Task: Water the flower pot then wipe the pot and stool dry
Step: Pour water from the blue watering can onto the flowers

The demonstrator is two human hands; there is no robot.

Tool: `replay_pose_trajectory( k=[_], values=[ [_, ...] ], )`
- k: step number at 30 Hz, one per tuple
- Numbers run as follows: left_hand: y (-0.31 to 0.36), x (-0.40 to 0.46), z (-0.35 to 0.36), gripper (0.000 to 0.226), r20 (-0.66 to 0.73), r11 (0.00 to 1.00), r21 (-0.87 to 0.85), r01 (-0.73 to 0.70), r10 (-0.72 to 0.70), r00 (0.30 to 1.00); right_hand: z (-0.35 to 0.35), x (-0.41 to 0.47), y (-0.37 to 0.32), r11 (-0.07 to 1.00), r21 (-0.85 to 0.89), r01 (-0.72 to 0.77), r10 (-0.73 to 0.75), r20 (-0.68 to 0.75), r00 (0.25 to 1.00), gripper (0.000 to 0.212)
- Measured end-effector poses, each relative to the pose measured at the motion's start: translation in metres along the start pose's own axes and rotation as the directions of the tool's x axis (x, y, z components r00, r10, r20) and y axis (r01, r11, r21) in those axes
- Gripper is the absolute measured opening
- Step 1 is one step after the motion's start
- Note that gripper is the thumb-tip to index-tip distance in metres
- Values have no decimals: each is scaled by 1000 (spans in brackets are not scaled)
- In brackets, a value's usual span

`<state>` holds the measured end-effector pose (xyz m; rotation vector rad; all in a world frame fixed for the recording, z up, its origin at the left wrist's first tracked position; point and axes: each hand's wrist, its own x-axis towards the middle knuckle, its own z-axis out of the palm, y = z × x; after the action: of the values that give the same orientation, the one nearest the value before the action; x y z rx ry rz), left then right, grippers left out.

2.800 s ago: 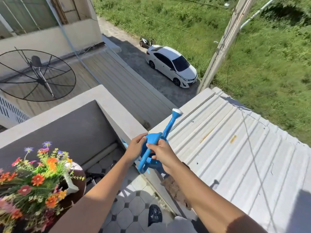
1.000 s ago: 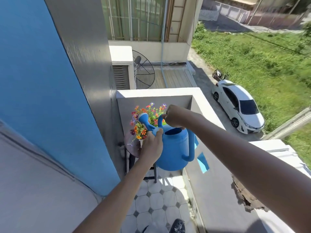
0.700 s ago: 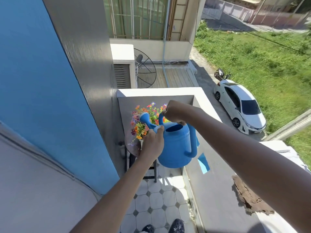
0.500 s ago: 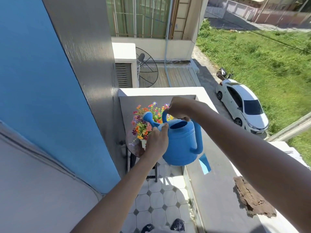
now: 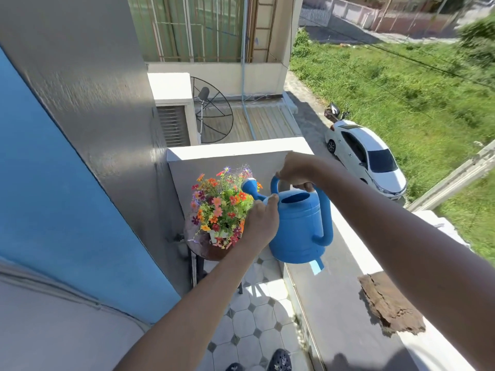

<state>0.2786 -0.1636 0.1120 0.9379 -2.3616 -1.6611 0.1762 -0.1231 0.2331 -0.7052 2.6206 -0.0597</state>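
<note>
A blue watering can [image 5: 300, 228] hangs in the air over the balcony, its spout head [image 5: 249, 184] poking into the bouquet. My right hand [image 5: 296, 172] grips the can's top handle. My left hand [image 5: 261, 224] holds the can at the base of the spout. The flower pot [image 5: 218, 210], full of orange, red and purple flowers, has a small white pot body low down. It stands on a round brown stool [image 5: 201, 246] with dark legs in the balcony corner. No water stream is visible.
A grey and blue wall [image 5: 80, 183] is close on the left. The balcony parapet [image 5: 348, 303] runs along the right, with a brown rag [image 5: 391, 303] lying on its ledge. Tiled floor [image 5: 257, 317] and my shoes [image 5: 278, 361] are below.
The view swung from the roof side to the balcony corner. Over the last second the can rose slightly and its spout pushed further into the flowers, both hands holding on.
</note>
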Motion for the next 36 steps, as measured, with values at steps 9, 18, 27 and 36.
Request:
replay_pose_trajectory(
  k=[9, 18, 27, 36],
  values=[
    [2, -8, 24, 53, 79, 993, 108, -37, 29, 996, 4, -5, 29, 994, 106, -40, 38, 27, 999, 35],
    [-4, -4, 1, 61, 4, 999, -24, 29, -29, 1000, 13, 5, 5, 997, 75, 21, -21, -6, 1000, 41],
    [-9, -7, -22, 56, -50, 998, -37, 53, -54, 997, 13, 4, -19, 992, 112, 61, -64, 22, 998, 39],
    [-25, -36, -36, 51, -81, 998, -42, 56, -59, 995, 24, -13, -35, 970, 224, 94, -114, 80, 990, 33]
  ],
)
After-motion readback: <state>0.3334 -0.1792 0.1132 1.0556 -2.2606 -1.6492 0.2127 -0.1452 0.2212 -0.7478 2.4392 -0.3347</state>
